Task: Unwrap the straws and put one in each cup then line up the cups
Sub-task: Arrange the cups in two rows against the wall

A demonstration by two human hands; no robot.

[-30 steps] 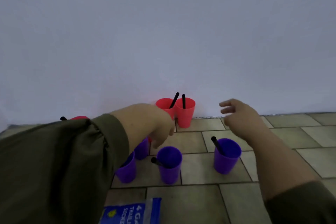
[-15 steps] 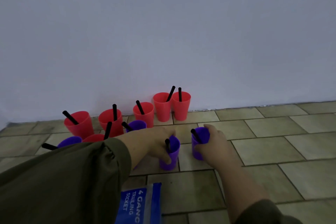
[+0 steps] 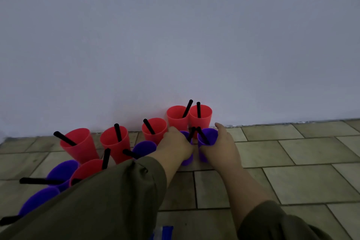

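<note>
purple cups held in both hands.

Tiled floor bearing red cups beyond the hands, purple cups leftward, possibly a blue packet lying nearer.

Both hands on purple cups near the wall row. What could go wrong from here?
1. The left hand and right hand push two purple cups close together; their black straws cross and may snag or tip out.
2. The red cups stand just behind; a further push may knock them.
3. The sleeve overhangs nearby cups and may topple them.
</note>
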